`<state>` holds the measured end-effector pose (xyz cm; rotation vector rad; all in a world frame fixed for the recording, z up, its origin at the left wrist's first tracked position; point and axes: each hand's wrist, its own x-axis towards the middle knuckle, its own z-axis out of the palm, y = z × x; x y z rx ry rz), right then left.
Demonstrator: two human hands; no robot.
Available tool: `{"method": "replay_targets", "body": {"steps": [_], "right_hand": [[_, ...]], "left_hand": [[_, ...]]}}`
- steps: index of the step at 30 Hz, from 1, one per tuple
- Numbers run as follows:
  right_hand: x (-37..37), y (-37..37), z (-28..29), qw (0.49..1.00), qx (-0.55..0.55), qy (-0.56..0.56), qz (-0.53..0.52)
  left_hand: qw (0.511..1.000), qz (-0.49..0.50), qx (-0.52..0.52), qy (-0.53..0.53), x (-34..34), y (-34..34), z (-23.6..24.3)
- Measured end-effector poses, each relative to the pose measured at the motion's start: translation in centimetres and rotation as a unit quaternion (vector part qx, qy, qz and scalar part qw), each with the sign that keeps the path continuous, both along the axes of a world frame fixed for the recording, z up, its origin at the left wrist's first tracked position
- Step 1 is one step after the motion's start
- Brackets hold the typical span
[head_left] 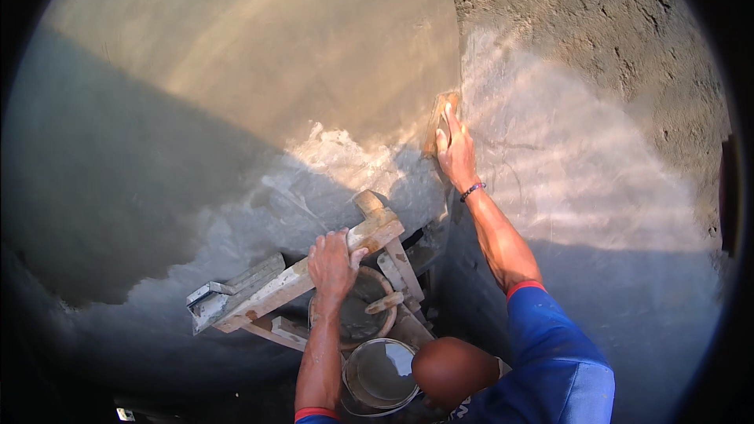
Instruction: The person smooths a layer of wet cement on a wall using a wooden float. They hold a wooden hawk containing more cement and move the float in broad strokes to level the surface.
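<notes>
Right hand presses a wooden float flat against the plastered wall at the corner, fingers spread over it. Float appears stiff, light; best held across its back. Left hand closes its grip on a wooden plank above a mortar pan.

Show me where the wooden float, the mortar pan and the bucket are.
wooden float (437,122), head view, on its edge left of the right hand's fingers.
mortar pan (369,320), head view, on the grey mix inside.
bucket (385,373), head view, on its pale contents.
</notes>
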<state>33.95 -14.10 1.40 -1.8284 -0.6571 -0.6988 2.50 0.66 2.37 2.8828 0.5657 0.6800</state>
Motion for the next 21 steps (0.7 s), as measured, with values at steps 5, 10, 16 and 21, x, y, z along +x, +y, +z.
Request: {"method": "replay_targets", "body": {"steps": [5,10,16,21], "right_hand": [[-3.5,-2.5,-7.6,0.994,-0.054,0.096,0.019],[-0.9,-2.6,12.9,0.996,0.010,-0.083,0.016],[-0.2,0.2,-1.0,0.998,0.060,-0.019,0.002],[-3.8,-3.8,-9.5,0.993,-0.051,0.075,0.082]], "left_hand": [[1.000,-0.011,0.015,0.001,0.1,0.5,0.4],[1.000,0.011,-0.009,0.011,-0.3,0.2,-0.1],[1.000,0.002,0.000,0.002,0.2,-0.2,0.2],[1.000,0.005,0.005,0.002,0.1,0.2,0.4]]}}
